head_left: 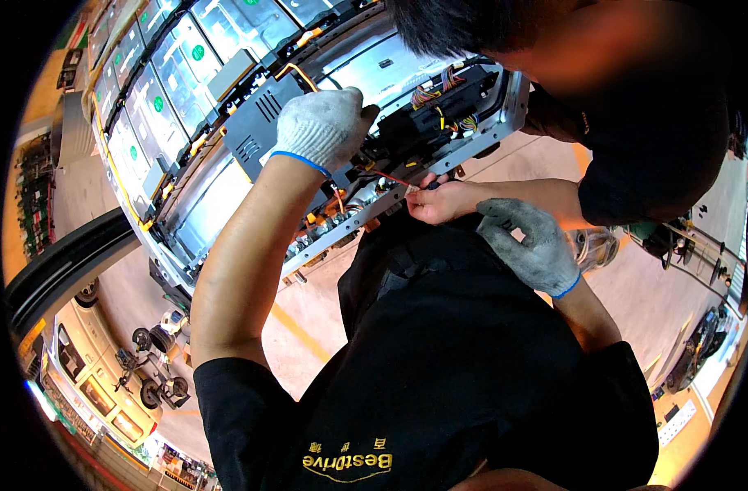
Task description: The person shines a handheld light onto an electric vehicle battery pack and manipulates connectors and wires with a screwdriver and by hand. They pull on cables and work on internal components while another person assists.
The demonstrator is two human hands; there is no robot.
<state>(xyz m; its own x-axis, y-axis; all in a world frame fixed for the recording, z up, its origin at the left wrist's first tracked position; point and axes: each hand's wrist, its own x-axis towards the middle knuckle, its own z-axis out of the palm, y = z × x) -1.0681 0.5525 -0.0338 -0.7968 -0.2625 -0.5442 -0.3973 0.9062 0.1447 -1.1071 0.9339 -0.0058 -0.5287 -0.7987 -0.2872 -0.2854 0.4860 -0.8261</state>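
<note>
Through the camera I see the battery pack (190, 53) left of and under my left hand (321, 124), curled; its grasp I cannot tell. Rightward, a red wire (390, 177) reaches a co-worker's hand (438, 201); beside is my right hand (539, 245), loosely bent, grasp also unclear.

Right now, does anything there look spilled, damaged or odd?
No spill or damage stands out. One slight oddity: the glove on the right hand is smudged dark over the fingers, though pale near the wrist. Also, a co-worker's hand at the thin red wire is bare, not gloved.
</note>
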